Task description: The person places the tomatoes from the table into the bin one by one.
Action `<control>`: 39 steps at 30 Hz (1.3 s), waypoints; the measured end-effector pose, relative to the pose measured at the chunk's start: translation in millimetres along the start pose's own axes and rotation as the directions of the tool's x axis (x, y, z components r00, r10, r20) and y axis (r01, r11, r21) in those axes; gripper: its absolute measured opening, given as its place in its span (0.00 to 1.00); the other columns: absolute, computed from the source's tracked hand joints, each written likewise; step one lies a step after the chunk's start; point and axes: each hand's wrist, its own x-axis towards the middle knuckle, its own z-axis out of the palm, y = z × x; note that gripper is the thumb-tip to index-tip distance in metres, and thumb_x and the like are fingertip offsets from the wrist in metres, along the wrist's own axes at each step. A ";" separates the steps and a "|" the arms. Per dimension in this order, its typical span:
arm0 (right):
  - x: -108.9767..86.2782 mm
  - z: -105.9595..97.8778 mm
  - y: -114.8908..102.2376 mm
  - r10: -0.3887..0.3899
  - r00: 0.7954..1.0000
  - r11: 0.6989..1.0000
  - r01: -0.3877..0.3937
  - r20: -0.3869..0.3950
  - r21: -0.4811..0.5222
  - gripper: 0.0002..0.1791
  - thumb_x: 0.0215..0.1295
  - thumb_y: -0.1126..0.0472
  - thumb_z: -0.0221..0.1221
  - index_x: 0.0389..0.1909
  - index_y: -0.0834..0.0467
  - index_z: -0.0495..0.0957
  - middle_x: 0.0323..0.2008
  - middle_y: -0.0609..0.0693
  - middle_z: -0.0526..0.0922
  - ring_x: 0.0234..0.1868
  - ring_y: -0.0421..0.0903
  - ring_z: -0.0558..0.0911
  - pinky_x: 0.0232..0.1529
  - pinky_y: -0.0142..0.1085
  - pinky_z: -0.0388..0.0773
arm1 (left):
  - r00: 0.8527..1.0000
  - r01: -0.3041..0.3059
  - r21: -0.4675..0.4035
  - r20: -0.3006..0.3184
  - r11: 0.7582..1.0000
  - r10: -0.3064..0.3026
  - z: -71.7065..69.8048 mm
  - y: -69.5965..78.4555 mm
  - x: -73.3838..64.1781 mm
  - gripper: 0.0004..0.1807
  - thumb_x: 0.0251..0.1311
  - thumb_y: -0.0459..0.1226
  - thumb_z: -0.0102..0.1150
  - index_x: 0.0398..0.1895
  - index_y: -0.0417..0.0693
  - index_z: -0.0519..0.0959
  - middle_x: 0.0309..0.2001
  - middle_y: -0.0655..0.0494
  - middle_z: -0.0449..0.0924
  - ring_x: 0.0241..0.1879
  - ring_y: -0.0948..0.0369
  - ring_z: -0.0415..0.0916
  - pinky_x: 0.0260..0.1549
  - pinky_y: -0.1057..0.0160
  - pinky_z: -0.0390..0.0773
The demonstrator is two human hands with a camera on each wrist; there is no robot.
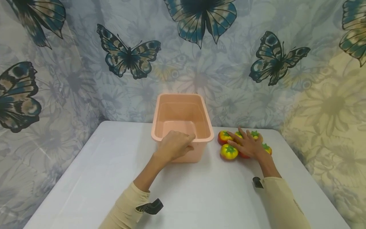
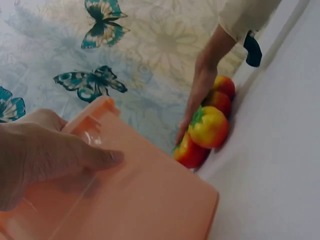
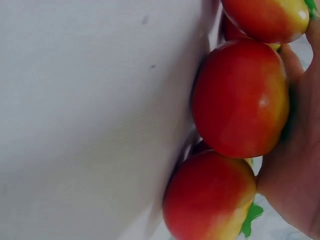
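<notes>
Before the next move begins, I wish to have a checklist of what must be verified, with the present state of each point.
1. Left hand grips the rim of the rectangular peach-coloured plastic tub: ok.
2. Tub stands upright on the flat white table: ok.
3. Tub's top open, without lid: ok.
4. Right hand at the round, glossy red-and-yellow fruits with green leafy tops: ok.
5. Right-hand fingers closed around one fruit: not ok, they are spread over several.
6. Exact fruit count: cannot tell, the hand hides some.

Head view high, facing forward-down; wrist views close, tilted; all share fruits (image 1: 229,152).
</notes>
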 end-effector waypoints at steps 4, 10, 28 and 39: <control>-1.3 4.1 2.1 0.006 1.000 0.999 -0.006 0.013 0.033 0.43 0.73 0.21 0.33 0.83 0.36 0.52 0.84 0.67 0.42 0.80 0.81 0.43 0.68 0.84 0.26 | 1.000 -0.021 0.017 -0.013 1.000 0.021 3.1 -1.0 -1.2 0.17 0.57 0.55 0.75 0.34 0.57 0.79 0.20 0.66 0.81 0.22 0.64 0.79 0.23 0.61 0.79; 1.4 9.5 7.8 -0.005 1.000 0.998 0.005 -0.006 0.057 0.44 0.72 0.20 0.33 0.83 0.34 0.51 0.84 0.66 0.42 0.80 0.81 0.41 0.67 0.85 0.24 | 1.000 -0.024 0.034 -0.014 0.999 0.024 4.8 0.4 -2.2 0.17 0.57 0.56 0.74 0.35 0.59 0.79 0.21 0.67 0.82 0.22 0.65 0.79 0.23 0.62 0.79; -1.8 -0.3 2.0 0.025 1.000 0.999 -0.024 -0.003 0.024 0.45 0.73 0.21 0.32 0.84 0.39 0.52 0.84 0.68 0.42 0.79 0.83 0.41 0.68 0.85 0.25 | 1.000 0.009 0.054 -0.012 0.999 -0.008 4.8 9.0 6.7 0.17 0.62 0.56 0.71 0.37 0.57 0.79 0.21 0.65 0.80 0.21 0.63 0.78 0.19 0.60 0.78; 0.4 6.2 2.3 -0.007 1.000 1.000 0.008 -0.021 0.017 0.42 0.74 0.22 0.32 0.84 0.35 0.50 0.84 0.66 0.42 0.80 0.81 0.41 0.67 0.84 0.23 | 0.999 0.023 0.039 -0.026 0.999 -0.022 -5.7 5.1 1.2 0.19 0.63 0.60 0.68 0.36 0.57 0.78 0.19 0.62 0.76 0.19 0.63 0.74 0.18 0.63 0.73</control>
